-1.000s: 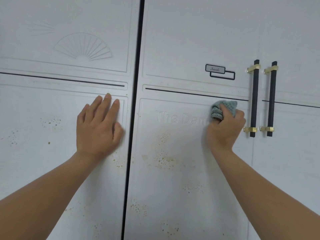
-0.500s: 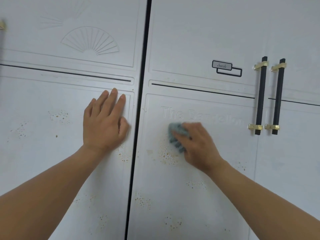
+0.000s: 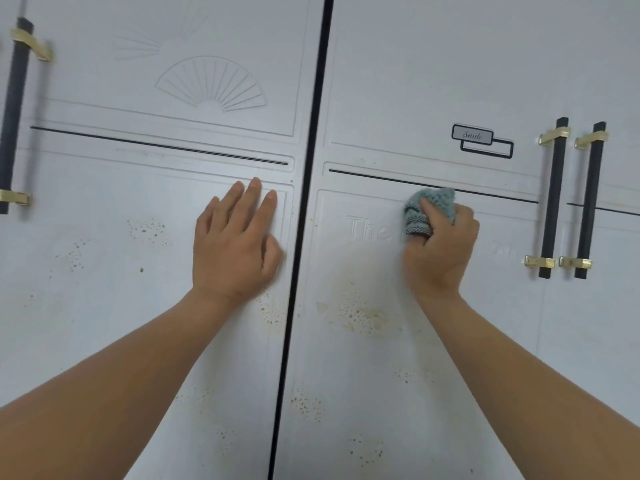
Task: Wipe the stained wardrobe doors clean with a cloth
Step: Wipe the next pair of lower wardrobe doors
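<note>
The right hand (image 3: 440,251), grip bunched round the cloth (image 3: 433,202), has swept from the stains (image 3: 360,313) up to the door (image 3: 415,393) panel's top edge, near the handles (image 3: 552,199); left hand (image 3: 235,244) lies flat.

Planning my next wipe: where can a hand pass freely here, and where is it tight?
Free: the white right door's lower panel, below the right hand gripping the teal knitted cloth, between black centre gap and paired black bar handles; the left door between left hand and far-left black handle. Tight: beside the paired handles.
</note>
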`<action>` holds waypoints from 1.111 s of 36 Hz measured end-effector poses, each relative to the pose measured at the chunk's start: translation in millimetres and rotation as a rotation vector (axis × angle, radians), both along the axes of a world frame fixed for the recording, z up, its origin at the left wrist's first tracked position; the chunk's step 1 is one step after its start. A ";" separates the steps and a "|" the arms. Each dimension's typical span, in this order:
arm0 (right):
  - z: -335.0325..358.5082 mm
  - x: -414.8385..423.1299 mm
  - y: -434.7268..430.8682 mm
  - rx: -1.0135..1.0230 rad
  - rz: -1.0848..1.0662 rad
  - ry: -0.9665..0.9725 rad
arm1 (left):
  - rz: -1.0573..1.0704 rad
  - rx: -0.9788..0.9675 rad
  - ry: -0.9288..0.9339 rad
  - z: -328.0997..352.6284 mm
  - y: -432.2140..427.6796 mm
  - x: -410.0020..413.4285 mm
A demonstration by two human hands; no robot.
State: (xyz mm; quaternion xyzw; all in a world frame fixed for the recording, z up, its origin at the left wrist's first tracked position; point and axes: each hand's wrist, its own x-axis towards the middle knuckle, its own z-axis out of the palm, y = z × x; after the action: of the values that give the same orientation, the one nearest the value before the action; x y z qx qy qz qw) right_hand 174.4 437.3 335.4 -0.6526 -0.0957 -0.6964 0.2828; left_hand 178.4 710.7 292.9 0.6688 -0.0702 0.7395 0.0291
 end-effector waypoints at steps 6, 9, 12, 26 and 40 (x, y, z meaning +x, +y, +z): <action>-55.2 -3.1 25.7 -0.673 0.048 -0.117 | 0.007 0.012 -0.004 0.6 1.8 -1.4; -68.3 0.8 15.2 -1.126 -0.075 -0.163 | 0.010 0.022 0.001 0.6 2.1 -1.0; -53.8 5.5 6.9 -1.163 -0.111 -0.177 | 0.009 0.022 0.001 1.3 2.4 -1.1; 30.4 -10.6 68.0 -0.623 0.001 -0.073 | 0.007 0.025 0.001 0.5 3.2 -2.4; -30.0 -5.7 48.5 -1.101 0.003 0.005 | 0.022 0.025 0.010 -0.3 2.6 -3.8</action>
State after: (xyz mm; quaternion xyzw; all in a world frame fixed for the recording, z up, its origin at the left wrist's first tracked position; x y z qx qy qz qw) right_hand 168.7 485.8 305.4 -0.7056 -0.4461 -0.5416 -0.0992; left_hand 174.6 713.3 292.7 0.6734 -0.0717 0.7357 0.0129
